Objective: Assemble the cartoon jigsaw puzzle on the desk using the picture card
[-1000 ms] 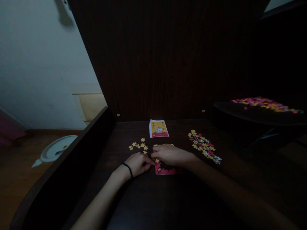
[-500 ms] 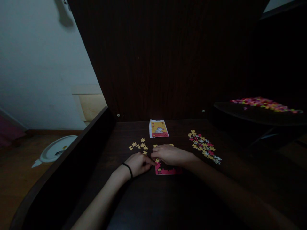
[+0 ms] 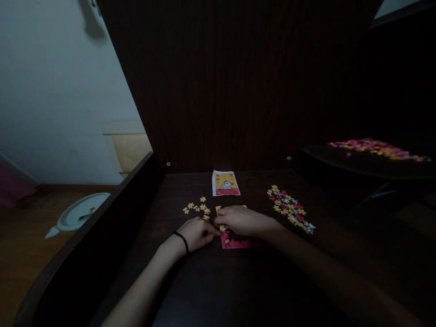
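Note:
A partly joined jigsaw puzzle [image 3: 240, 244] lies on the dark tabletop, its lower edge pink and its upper corners yellow. Over its left side, my right hand [image 3: 238, 219] is closed, with thumb and fingers pinched at a yellow puzzle piece [image 3: 222, 227] of the border. The fingertips partly hide that piece. My left hand [image 3: 197, 233], with a black band on the wrist, is curled at the puzzle's left edge. Its index fingertip touches the border just below the right fingers. Most of the puzzle's upper middle is covered by my right hand.
Loose yellow pieces [image 3: 197, 208] lie left of the puzzle, and a pile of yellow, pink and white pieces [image 3: 291, 208] to the right. A picture card [image 3: 226, 183] is behind. A raised side board [image 3: 136, 177] borders the left; colourful small items [image 3: 378, 149] sit far right.
The puzzle's left border has shifted slightly under my fingers: its yellow upper corner shows further left and the pink lower corner sits a little to the right. Both hands stay nearly in place.

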